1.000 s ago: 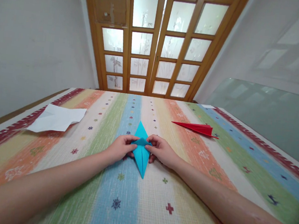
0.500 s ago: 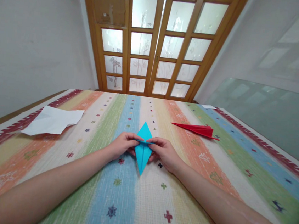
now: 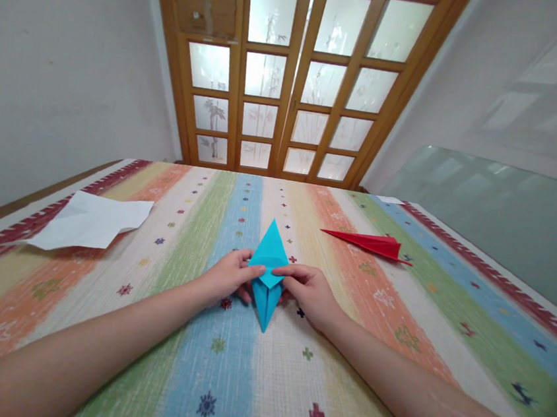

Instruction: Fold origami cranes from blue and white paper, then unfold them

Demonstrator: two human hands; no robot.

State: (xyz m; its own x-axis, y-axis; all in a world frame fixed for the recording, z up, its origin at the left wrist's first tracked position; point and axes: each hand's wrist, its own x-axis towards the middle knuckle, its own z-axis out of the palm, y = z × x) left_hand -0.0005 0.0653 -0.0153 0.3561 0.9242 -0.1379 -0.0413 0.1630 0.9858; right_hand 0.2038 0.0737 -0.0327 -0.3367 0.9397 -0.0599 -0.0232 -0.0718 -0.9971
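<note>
A blue folded paper (image 3: 272,247), shaped like a long diamond, is between my hands above the striped tablecloth. A small flap lies folded down over its middle, and a centre crease runs down its lower half. My left hand (image 3: 235,274) grips the left edge, its thumb on top beside the flap and fingers partly behind the paper. On the other side my right hand (image 3: 308,287) holds the right edge, with a fingertip pressing the flap. The fingers beneath the paper are partly hidden.
A creased white sheet of paper (image 3: 90,223) lies to the left. To the right rests a red paper plane (image 3: 371,244), its point facing left. The striped tablecloth (image 3: 190,385) covers the table, and wooden glass-paned doors (image 3: 292,77) stand beyond it.
The flap at the middle of the blue paper has come down toward me and now lies flat as a triangle. Both thumbs and fingers have shifted slightly. The view has tilted a little.
</note>
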